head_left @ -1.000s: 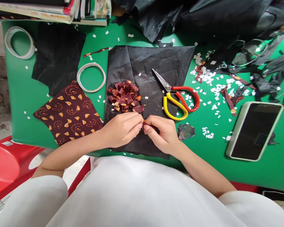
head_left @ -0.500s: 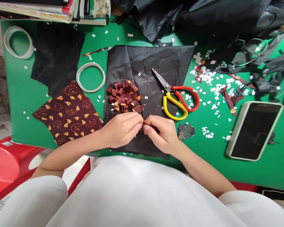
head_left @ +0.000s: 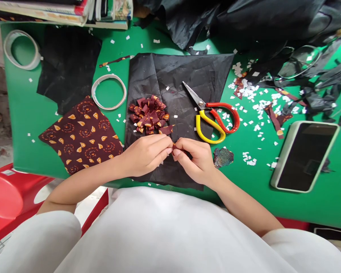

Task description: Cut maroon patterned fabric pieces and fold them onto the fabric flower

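My left hand [head_left: 149, 153] and my right hand [head_left: 196, 157] meet fingertip to fingertip over a black sheet [head_left: 179, 74]. Both pinch a small maroon patterned fabric piece [head_left: 174, 148], mostly covered by the fingers. Just beyond my left hand lies a heap of cut maroon fabric pieces [head_left: 149, 115] with orange marks. Scissors [head_left: 200, 104] with one red and one yellow handle rest on the sheet past my right hand, blades slightly apart. Left of my left hand is a larger maroon patterned cloth [head_left: 83, 136].
Two tape rolls [head_left: 109, 92] and a black cloth piece [head_left: 69, 68] lie at the left. A phone [head_left: 305, 157], white paper bits [head_left: 248, 91], glasses [head_left: 299, 62] and black scraps are at the right. Books [head_left: 59, 13] and black sheeting [head_left: 244, 22] line the back of the green table [head_left: 252, 197].
My hands stay almost in place, the fingertips shifting slightly around the small fabric piece. Nothing else has visibly moved on the table.
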Demonstrator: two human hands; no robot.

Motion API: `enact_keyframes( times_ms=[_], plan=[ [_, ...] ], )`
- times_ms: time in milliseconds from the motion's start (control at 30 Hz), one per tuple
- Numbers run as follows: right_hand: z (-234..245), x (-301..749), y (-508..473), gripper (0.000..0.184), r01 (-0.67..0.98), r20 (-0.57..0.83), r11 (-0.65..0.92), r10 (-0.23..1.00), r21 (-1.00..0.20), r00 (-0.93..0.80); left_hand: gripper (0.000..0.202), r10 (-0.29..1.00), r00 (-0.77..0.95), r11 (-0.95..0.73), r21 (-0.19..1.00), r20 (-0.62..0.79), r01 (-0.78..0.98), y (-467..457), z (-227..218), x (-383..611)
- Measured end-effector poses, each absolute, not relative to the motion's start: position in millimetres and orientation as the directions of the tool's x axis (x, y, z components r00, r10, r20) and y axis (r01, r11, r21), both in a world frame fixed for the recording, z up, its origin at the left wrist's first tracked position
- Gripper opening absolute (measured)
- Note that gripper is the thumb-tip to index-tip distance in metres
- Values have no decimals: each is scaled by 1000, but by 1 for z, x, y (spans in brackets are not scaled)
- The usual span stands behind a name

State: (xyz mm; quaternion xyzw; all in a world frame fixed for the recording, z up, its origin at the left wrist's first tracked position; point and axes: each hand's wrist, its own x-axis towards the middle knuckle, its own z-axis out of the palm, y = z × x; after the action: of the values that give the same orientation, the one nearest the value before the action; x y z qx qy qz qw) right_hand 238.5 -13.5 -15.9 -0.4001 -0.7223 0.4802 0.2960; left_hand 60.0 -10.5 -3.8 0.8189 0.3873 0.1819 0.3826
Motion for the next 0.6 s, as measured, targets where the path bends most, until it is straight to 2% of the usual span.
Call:
enact_keyframes(
  times_ms=[600],
  plan=[
    [-17,238,-14,21,288,67,240,861,-927,-504,20,765,644,-423,744,-12,518,-10,-4,60]
  ],
)
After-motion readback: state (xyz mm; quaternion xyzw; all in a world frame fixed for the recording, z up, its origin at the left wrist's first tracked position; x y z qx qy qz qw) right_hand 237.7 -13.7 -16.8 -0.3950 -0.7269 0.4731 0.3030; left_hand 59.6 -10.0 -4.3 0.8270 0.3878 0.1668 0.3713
